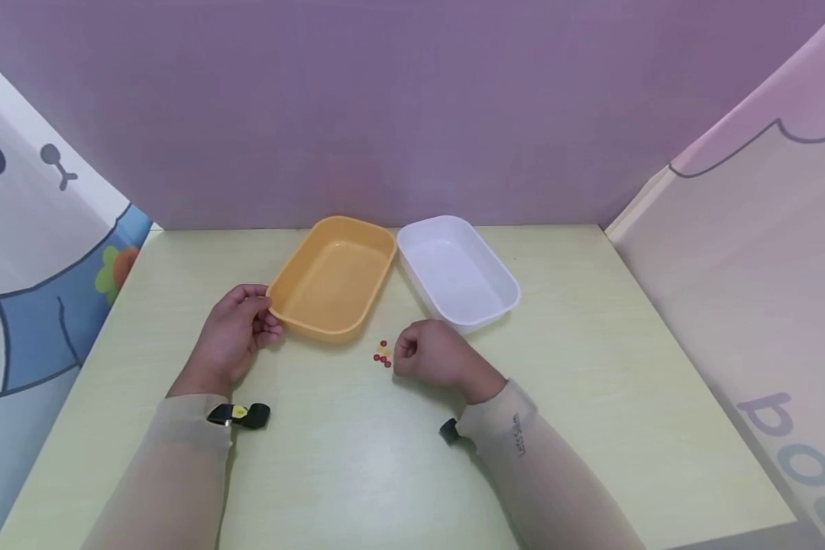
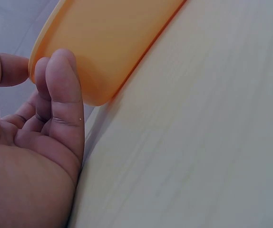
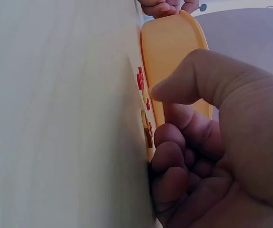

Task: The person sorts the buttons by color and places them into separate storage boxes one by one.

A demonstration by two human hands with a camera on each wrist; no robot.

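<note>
My left hand (image 1: 230, 336) grips the near-left corner of an orange plastic tray (image 1: 337, 275), thumb and finger pinching its rim. In the left wrist view the thumb presses the outer edge of the orange tray (image 2: 117, 38), other fingers curled below. My right hand (image 1: 435, 355) rests low over the table with fingers curled, right beside several small flat red pieces (image 1: 383, 359) and yellow pieces (image 1: 383, 350). The right wrist view shows a red piece (image 3: 140, 80) and a yellow piece (image 3: 144, 122) near the thumb and fingertips; nothing is visible between them.
A white tray (image 1: 457, 279) stands just right of the orange one, behind my right hand. The pale wooden table (image 1: 344, 458) ends at a purple backdrop (image 1: 412, 114). Printed cloths hang at the left (image 1: 41, 305) and right (image 1: 715, 290).
</note>
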